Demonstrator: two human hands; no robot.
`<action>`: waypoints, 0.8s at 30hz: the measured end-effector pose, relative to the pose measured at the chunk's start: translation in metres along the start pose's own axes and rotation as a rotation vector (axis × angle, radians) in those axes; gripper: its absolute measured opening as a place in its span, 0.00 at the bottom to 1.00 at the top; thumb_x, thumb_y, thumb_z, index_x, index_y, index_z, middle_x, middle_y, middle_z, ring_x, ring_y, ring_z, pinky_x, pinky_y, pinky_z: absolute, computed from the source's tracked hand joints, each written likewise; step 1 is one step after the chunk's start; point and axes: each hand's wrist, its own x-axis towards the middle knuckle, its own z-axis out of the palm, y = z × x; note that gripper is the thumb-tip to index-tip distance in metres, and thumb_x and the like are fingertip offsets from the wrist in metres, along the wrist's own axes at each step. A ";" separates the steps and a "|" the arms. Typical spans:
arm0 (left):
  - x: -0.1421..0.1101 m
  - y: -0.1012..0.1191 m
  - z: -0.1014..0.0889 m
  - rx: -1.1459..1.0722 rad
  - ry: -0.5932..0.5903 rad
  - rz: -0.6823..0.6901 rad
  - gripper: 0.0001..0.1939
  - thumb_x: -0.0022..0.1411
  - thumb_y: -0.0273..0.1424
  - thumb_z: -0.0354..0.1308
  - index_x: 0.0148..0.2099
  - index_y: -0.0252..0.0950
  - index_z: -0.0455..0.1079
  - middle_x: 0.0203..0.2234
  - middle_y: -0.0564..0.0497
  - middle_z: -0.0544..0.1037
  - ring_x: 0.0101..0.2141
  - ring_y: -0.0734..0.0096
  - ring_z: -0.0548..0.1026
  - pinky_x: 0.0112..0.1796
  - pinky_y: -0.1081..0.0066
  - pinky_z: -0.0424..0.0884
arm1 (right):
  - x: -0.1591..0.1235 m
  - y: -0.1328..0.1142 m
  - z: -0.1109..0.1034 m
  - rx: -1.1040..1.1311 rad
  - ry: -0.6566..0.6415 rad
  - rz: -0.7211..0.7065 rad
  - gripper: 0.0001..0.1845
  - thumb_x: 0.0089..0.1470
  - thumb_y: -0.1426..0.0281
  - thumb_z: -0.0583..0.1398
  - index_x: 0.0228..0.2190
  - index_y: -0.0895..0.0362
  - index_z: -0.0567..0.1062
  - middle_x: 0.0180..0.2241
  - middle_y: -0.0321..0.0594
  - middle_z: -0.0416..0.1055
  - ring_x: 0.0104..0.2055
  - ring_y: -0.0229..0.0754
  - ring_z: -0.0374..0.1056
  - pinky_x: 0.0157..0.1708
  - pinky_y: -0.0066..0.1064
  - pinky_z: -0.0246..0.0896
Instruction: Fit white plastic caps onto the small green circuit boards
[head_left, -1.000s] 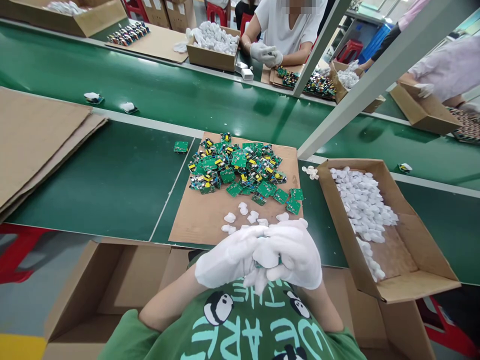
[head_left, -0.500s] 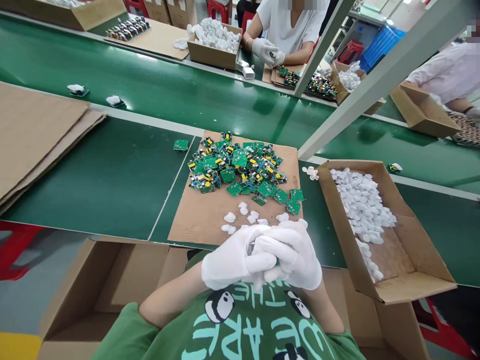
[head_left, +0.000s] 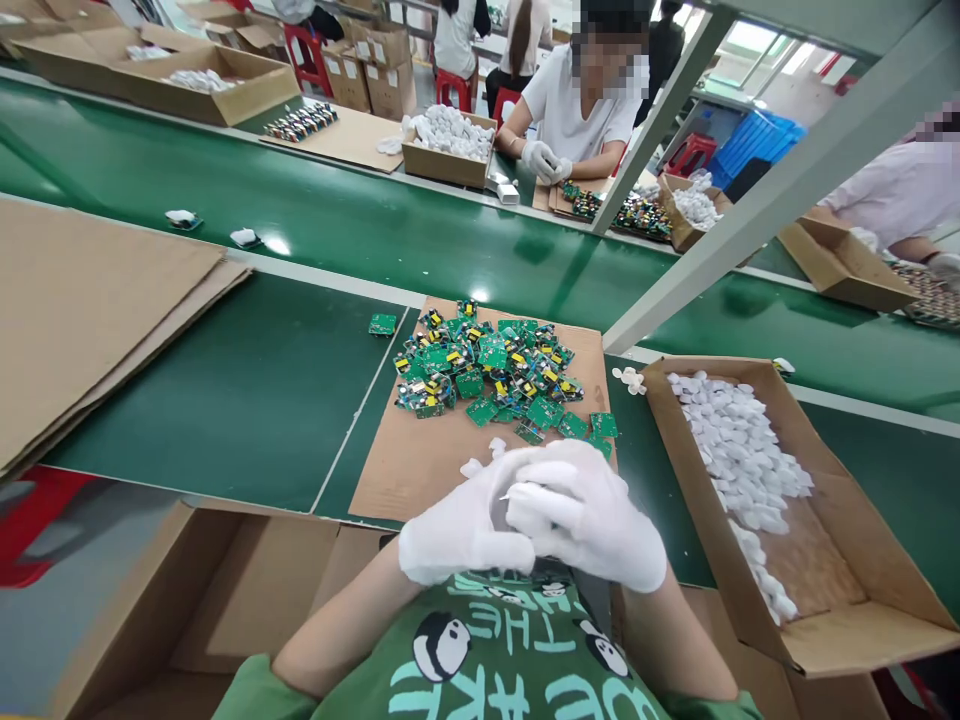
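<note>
Both hands wear white gloves and are pressed together low over the near edge of the brown cardboard sheet [head_left: 397, 470]. My left hand [head_left: 472, 525] curls in from the left. My right hand [head_left: 592, 515] folds over its fingers. Between them is a small green circuit board with a white piece on it; the fingers now hide it almost fully. Just beyond lies a heap of circuit boards [head_left: 491, 360], green with yellow and black parts. A few loose white pieces [head_left: 472, 467] show beside the gloves; others are covered by the hands.
To the right stands an open carton [head_left: 832, 560] of white pieces [head_left: 750, 450]. A single board [head_left: 382, 324] lies left of the heap. Cardboard sheets [head_left: 97, 310] lie at left. Boards with white pieces [head_left: 245, 238] sit on the green belt [head_left: 360, 245]. A slanted post [head_left: 697, 250] rises at right; a co-worker [head_left: 577, 110] sits opposite.
My fingers have closed over the board and white piece, which showed between them a second ago. The view has tilted up. The pieces on the belt have shifted left relative to the table.
</note>
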 end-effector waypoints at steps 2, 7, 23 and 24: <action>0.001 -0.003 -0.013 0.083 0.219 -0.009 0.36 0.55 0.33 0.63 0.64 0.36 0.57 0.51 0.40 0.75 0.37 0.65 0.76 0.38 0.66 0.74 | 0.014 0.029 -0.005 0.051 -0.060 0.059 0.16 0.67 0.60 0.54 0.48 0.54 0.74 0.39 0.42 0.77 0.42 0.44 0.70 0.46 0.40 0.66; 0.023 -0.012 -0.059 0.960 0.743 0.176 0.27 0.64 0.34 0.56 0.64 0.33 0.61 0.58 0.36 0.71 0.51 0.54 0.72 0.55 0.53 0.65 | 0.062 0.143 0.002 -0.115 -0.091 0.579 0.21 0.68 0.62 0.49 0.41 0.57 0.79 0.42 0.42 0.77 0.48 0.42 0.71 0.54 0.39 0.63; 0.056 -0.028 -0.068 1.720 0.647 -0.019 0.15 0.68 0.30 0.46 0.42 0.31 0.74 0.36 0.36 0.78 0.43 0.44 0.71 0.42 0.52 0.62 | 0.007 0.084 -0.005 -0.170 -0.202 0.701 0.15 0.63 0.67 0.57 0.49 0.53 0.77 0.46 0.41 0.78 0.45 0.43 0.73 0.47 0.33 0.65; 0.057 -0.029 -0.068 1.716 0.651 -0.025 0.15 0.68 0.29 0.46 0.44 0.30 0.74 0.35 0.36 0.77 0.43 0.43 0.71 0.41 0.52 0.62 | -0.007 0.063 -0.001 -0.135 -0.275 0.698 0.13 0.64 0.66 0.56 0.44 0.51 0.79 0.40 0.38 0.80 0.40 0.42 0.74 0.43 0.33 0.65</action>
